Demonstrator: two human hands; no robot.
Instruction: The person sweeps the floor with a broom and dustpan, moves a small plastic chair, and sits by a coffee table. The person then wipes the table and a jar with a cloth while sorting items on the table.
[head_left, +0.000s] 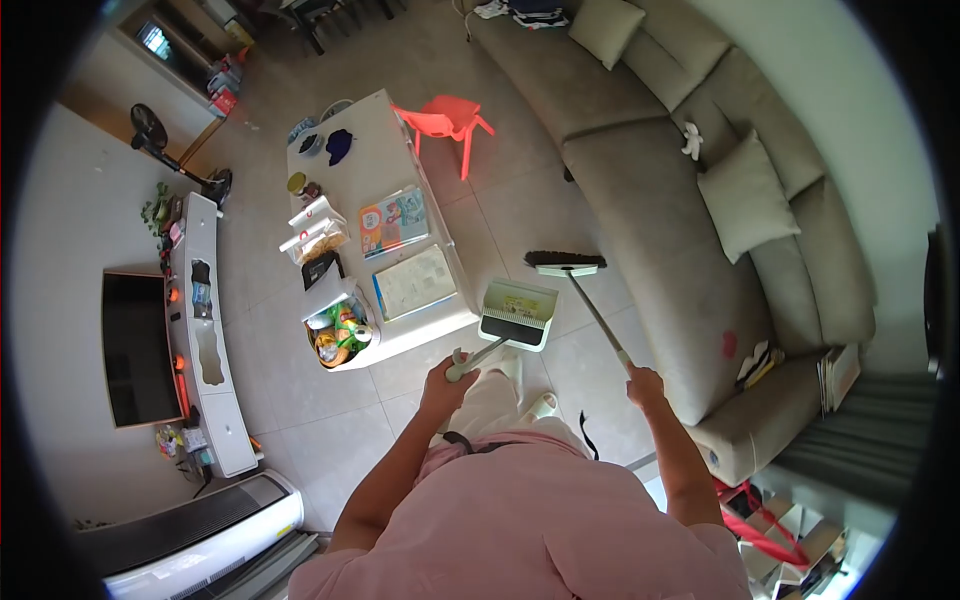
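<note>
Grey tiled floor (410, 415) in this living room: in the head view, I see the dustpan (517, 328) by the person's feet, its handle clasped in the left hand (444, 388). The right hand (645, 386) grips the broom (597, 316), slanting forward-left to bristles just beyond and right of the dustpan; the colourful booklet (394, 221), leftward beyond it, shows print too small to read.

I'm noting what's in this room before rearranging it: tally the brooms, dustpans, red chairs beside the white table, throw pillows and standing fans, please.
Broom, in the right hand: 1
Dustpan, in the left hand: 1
Red chair: 1
Throw pillows, on the sofa: 2
Standing fan: 1
Total: 6
</note>
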